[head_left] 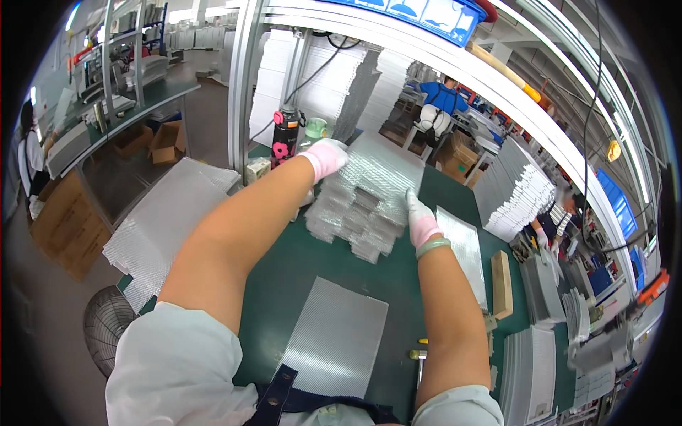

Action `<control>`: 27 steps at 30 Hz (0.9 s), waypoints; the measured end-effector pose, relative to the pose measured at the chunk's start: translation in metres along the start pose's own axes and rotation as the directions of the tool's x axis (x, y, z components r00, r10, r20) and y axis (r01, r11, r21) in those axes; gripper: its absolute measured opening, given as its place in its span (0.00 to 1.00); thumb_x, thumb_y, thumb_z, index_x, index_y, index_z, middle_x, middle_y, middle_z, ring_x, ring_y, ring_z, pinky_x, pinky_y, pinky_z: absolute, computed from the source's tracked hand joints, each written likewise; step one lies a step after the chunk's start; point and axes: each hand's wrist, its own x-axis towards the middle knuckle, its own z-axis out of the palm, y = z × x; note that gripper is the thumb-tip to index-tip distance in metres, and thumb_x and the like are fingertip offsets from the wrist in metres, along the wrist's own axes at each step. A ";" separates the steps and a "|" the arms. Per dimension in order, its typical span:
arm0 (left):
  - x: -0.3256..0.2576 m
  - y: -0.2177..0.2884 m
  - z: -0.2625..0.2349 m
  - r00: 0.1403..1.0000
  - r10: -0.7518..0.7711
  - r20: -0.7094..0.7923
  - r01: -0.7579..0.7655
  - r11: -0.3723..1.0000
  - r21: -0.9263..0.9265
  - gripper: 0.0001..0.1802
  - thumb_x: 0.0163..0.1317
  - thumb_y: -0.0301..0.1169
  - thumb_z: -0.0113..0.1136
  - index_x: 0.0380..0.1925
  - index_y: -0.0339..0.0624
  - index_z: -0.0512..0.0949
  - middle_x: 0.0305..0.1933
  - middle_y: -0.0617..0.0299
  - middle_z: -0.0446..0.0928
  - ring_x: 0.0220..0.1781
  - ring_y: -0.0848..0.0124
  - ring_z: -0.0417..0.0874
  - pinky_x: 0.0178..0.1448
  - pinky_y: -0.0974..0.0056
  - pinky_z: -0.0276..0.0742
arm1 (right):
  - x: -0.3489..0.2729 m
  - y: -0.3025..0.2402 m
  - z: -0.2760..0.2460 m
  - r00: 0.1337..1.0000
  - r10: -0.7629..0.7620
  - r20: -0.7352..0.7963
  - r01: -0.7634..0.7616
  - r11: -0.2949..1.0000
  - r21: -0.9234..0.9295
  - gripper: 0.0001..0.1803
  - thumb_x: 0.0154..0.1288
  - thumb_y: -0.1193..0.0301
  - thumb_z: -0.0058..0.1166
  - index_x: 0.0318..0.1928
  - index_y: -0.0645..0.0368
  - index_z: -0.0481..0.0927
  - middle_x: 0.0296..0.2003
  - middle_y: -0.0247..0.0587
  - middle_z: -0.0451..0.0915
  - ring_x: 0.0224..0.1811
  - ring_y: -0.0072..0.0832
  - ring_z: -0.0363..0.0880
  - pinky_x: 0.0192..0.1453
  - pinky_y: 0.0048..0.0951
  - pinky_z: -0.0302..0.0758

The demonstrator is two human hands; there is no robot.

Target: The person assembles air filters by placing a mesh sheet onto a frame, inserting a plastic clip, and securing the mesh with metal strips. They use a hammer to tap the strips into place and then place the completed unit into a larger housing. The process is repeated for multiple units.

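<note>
Both arms reach forward over a green worktable. My left hand, in a white and pink glove, grips the left edge of a silvery textured sheet. At the sheet's right edge, my right hand is closed on it, thumb on top; its other fingers are mostly hidden. A green bangle circles the right wrist. The held sheet lies over an uneven stack of similar sheets, whose near ends stick out in steps. Closer to my body, a single perforated-looking sheet lies flat on the table.
At the left lie more sheets, near a fan. A black flowered bottle stands by the frame post. To the right are a sheet, a wooden block and stacked panels. Co-workers work beyond.
</note>
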 end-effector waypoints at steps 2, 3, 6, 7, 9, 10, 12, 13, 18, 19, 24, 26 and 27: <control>-0.007 0.004 -0.001 0.987 -0.123 -0.100 0.125 0.992 0.018 0.26 0.62 0.43 0.58 0.56 0.40 0.82 0.55 0.49 0.83 0.58 0.58 0.83 0.65 0.63 0.74 | 0.006 -0.010 0.015 0.998 -0.041 -0.053 0.035 0.993 -0.116 0.45 0.74 0.43 0.40 0.73 0.72 0.57 0.74 0.66 0.56 0.79 0.52 0.51 0.80 0.39 0.52; -0.020 0.027 -0.011 0.982 -0.162 -0.095 0.170 0.981 0.088 0.26 0.63 0.46 0.57 0.54 0.40 0.83 0.55 0.49 0.83 0.58 0.57 0.83 0.65 0.62 0.75 | 0.003 -0.014 0.014 0.992 -0.065 -0.103 0.044 0.980 -0.194 0.45 0.74 0.43 0.40 0.73 0.72 0.58 0.73 0.67 0.57 0.78 0.52 0.52 0.80 0.38 0.52; -0.021 0.036 -0.017 0.985 -0.113 -0.132 0.123 0.990 0.074 0.29 0.66 0.54 0.51 0.48 0.41 0.85 0.52 0.49 0.84 0.57 0.53 0.82 0.64 0.58 0.75 | -0.004 -0.020 0.020 0.924 -0.290 -0.250 0.273 0.957 -0.102 0.39 0.73 0.55 0.47 0.72 0.72 0.60 0.71 0.66 0.63 0.76 0.50 0.60 0.79 0.37 0.55; -0.017 0.033 -0.018 0.989 -0.049 -0.140 0.050 0.999 0.006 0.29 0.66 0.55 0.51 0.48 0.40 0.85 0.52 0.49 0.84 0.58 0.53 0.82 0.64 0.57 0.75 | -0.001 -0.022 0.014 0.884 -0.387 -0.262 0.394 0.919 -0.026 0.37 0.73 0.59 0.48 0.73 0.72 0.60 0.71 0.65 0.63 0.76 0.48 0.61 0.79 0.36 0.55; -0.001 0.014 -0.021 0.972 0.189 -0.137 -0.177 0.979 0.099 0.32 0.66 0.55 0.53 0.54 0.38 0.82 0.55 0.47 0.83 0.59 0.54 0.82 0.66 0.60 0.73 | -0.009 -0.034 0.007 0.800 -0.525 -0.290 0.577 0.805 0.136 0.34 0.73 0.69 0.49 0.74 0.71 0.57 0.72 0.58 0.64 0.75 0.41 0.63 0.78 0.32 0.57; -0.002 0.013 -0.021 0.988 0.091 -0.128 -0.098 0.994 -0.048 0.33 0.67 0.55 0.53 0.56 0.36 0.80 0.57 0.47 0.82 0.60 0.54 0.81 0.66 0.60 0.72 | -0.018 -0.042 -0.002 0.763 -0.563 -0.317 0.636 0.741 0.214 0.33 0.73 0.75 0.48 0.75 0.70 0.55 0.72 0.53 0.65 0.75 0.36 0.63 0.77 0.30 0.57; -0.005 0.016 -0.023 0.993 -0.098 -0.066 0.072 0.942 -0.327 0.35 0.68 0.55 0.52 0.60 0.34 0.76 0.60 0.45 0.80 0.62 0.55 0.80 0.67 0.61 0.71 | -0.009 -0.040 -0.010 0.780 -0.476 -0.406 0.624 0.545 0.560 0.31 0.74 0.79 0.45 0.75 0.67 0.58 0.70 0.49 0.69 0.71 0.32 0.69 0.75 0.30 0.62; -0.015 0.023 -0.022 0.975 -0.205 -0.089 0.146 0.884 -0.444 0.37 0.71 0.56 0.49 0.63 0.31 0.73 0.64 0.45 0.77 0.65 0.55 0.78 0.68 0.61 0.70 | -0.012 -0.042 -0.014 0.805 -0.448 -0.389 0.581 0.464 0.669 0.30 0.74 0.79 0.46 0.74 0.66 0.59 0.67 0.48 0.71 0.68 0.33 0.71 0.74 0.32 0.64; -0.023 0.016 -0.015 0.982 -0.019 -0.186 -0.087 0.834 -0.546 0.40 0.71 0.56 0.48 0.66 0.30 0.69 0.67 0.44 0.74 0.70 0.55 0.72 0.73 0.60 0.64 | -0.029 -0.048 -0.024 0.904 -0.323 -0.279 0.360 0.226 0.905 0.30 0.73 0.77 0.48 0.73 0.63 0.61 0.62 0.46 0.75 0.58 0.33 0.78 0.65 0.35 0.74; -0.024 0.015 -0.013 0.980 -0.004 -0.197 -0.116 0.799 -0.590 0.40 0.71 0.56 0.48 0.67 0.30 0.69 0.68 0.44 0.73 0.71 0.55 0.71 0.74 0.61 0.62 | -0.025 -0.041 -0.023 0.938 -0.267 -0.220 0.302 0.322 0.897 0.30 0.73 0.77 0.48 0.73 0.63 0.62 0.61 0.46 0.75 0.58 0.35 0.78 0.63 0.37 0.75; -0.026 -0.008 -0.001 0.945 -0.070 -0.318 -0.064 0.917 -0.393 0.38 0.71 0.52 0.51 0.65 0.26 0.69 0.68 0.39 0.72 0.72 0.52 0.71 0.74 0.59 0.63 | -0.012 -0.016 -0.010 0.999 -0.029 -0.034 0.043 0.422 0.906 0.23 0.73 0.76 0.48 0.66 0.63 0.69 0.58 0.46 0.76 0.58 0.40 0.76 0.59 0.51 0.79; -0.040 0.010 -0.006 0.893 -0.052 -0.447 -0.195 0.851 -0.487 0.36 0.71 0.49 0.53 0.63 0.25 0.70 0.67 0.38 0.72 0.71 0.51 0.72 0.74 0.58 0.65 | -0.008 -0.010 -0.015 0.994 -0.005 -0.105 0.100 0.359 0.928 0.21 0.74 0.75 0.47 0.65 0.64 0.69 0.60 0.48 0.73 0.61 0.41 0.74 0.63 0.50 0.77; -0.035 0.002 -0.005 0.759 -0.109 -0.642 -0.206 0.895 -0.396 0.31 0.70 0.44 0.56 0.61 0.26 0.72 0.63 0.39 0.75 0.67 0.52 0.75 0.71 0.56 0.68 | -0.005 -0.018 -0.012 0.992 -0.008 -0.126 0.122 0.319 0.940 0.20 0.75 0.75 0.47 0.65 0.64 0.69 0.60 0.49 0.72 0.62 0.42 0.73 0.65 0.49 0.75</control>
